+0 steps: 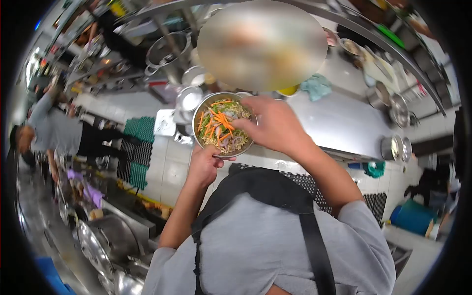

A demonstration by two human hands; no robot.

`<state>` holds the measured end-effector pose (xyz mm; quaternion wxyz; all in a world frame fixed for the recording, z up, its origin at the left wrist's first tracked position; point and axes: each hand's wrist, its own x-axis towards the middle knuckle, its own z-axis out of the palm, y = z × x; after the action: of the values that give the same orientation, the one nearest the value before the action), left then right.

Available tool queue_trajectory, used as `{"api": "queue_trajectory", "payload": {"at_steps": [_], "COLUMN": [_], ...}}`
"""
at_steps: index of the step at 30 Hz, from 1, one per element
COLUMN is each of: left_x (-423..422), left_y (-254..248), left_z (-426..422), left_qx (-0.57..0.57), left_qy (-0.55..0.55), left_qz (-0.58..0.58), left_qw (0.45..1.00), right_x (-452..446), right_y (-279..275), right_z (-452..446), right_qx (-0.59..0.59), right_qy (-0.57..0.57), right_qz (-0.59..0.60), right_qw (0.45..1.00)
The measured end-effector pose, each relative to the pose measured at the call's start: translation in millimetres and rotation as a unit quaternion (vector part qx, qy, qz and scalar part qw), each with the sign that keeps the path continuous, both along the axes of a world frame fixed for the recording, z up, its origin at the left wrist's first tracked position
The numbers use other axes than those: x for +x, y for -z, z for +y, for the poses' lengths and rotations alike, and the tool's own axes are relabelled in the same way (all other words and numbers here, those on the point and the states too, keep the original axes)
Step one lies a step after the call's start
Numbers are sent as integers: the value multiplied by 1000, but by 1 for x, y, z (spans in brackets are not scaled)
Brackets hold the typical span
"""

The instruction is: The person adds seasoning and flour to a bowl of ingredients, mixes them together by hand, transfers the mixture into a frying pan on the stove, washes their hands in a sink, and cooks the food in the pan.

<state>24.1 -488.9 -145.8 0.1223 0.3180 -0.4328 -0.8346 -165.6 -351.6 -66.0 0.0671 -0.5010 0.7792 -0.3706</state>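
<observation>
A round metal bowl (197, 139) holds noodle-like strands or sprouts, orange carrot strips (222, 123), green pieces and purple onion slices (231, 142). My left hand (205, 164) grips the bowl's near rim, with the thumb over the edge and the fingers underneath. Over the bowl's right side is my right hand (275, 123), its thumb and fingers reaching in at the food and slightly blurred. Whether any food is pinched between those fingertips cannot be made out.
A steel counter (339, 118) runs to the right, with a teal cloth (317, 87) and metal pots (391, 147). Small bowls (190, 100) and a white tray (164, 123) lie left of the bowl. A co-worker (59, 123) stands at the far left. Large pots (110, 236) are lower left.
</observation>
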Motion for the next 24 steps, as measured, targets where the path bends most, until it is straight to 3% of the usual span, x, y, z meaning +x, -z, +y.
{"api": "queue_trajectory", "payload": {"at_steps": [3, 6, 11, 14, 17, 20, 24], "left_x": [-49, -97, -167, -197, -223, -240, -272], "left_y": [-4, -3, 10, 15, 25, 39, 50], "left_z": [36, 78, 160, 219, 285, 345, 415], "left_qx": [-11, -5, 40, 58, 63, 51, 34], "left_qy": [97, 178, 254, 344, 435, 501, 578], "left_qz": [10, 15, 29, 40, 36, 24, -15], "left_qw": [995, 984, 966, 936, 898, 863, 815], "right_x": [-9, -36, -43, -61, -79, -80, -60], "right_y": [4, 23, 40, 44, 55, 96, 75], "right_z": [12, 59, 163, 226, 298, 368, 429], "right_qx": [126, 155, 18, 139, 167, 180, 197], "right_qy": [84, 149, 319, 390, 439, 504, 556], "right_qz": [-10, -45, 40, -33, -90, 25, 60], "right_qw": [988, 976, 947, 910, 879, 844, 805]}}
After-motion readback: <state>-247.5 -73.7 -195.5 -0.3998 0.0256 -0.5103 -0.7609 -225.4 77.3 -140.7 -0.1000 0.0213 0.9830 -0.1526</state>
